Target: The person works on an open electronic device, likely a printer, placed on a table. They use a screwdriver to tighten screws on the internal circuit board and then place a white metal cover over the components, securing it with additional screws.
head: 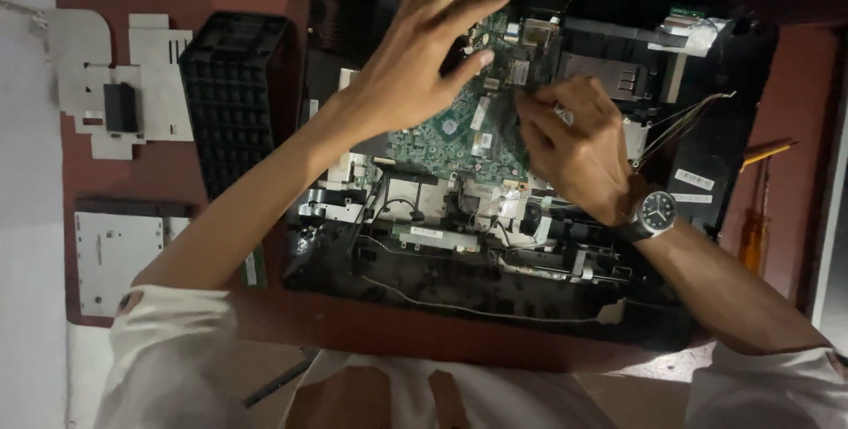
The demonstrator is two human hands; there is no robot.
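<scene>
An opened black laptop chassis lies on a dark red table, its green circuit board exposed. My left hand reaches over the board's upper part, fingers spread, thumb tip touching near a small silver component. My right hand, a black wristwatch on its wrist, rests on the board's right side with fingers curled and pinched at something small that I cannot make out. Thin wires run to the right of it.
A black ribbed plastic part lies left of the chassis. Further left are white flat panels and a white rectangular plate. An orange-handled screwdriver lies at the table's right edge.
</scene>
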